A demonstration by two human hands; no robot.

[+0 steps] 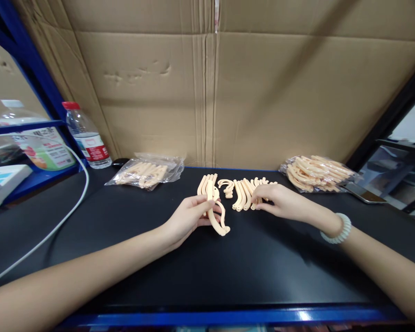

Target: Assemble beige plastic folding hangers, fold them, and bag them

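Note:
My left hand point(190, 214) is closed around curved beige pieces point(215, 221), thumb on top, holding them just above the black table. They look like smooth plastic or wooden strips with rounded ends; how many are in the grip is partly hidden. Behind that hand stands a small group of similar pieces point(203, 184). My right hand point(271, 199), with a pale bead bracelet point(338, 229) on its wrist, pinches at the near right end of a row of curved beige pieces point(241, 196). Its fingers partly cover the piece there. Small hooked pieces point(227, 186) lie between the two groups.
A clear bag of beige pieces point(143, 174) lies at back left, another full bag point(316, 171) at back right beside a phone-like flat object point(364, 193). A red-capped water bottle point(88, 138) and white cable point(74, 203) are on the left. Cardboard point(141, 92) walls the back.

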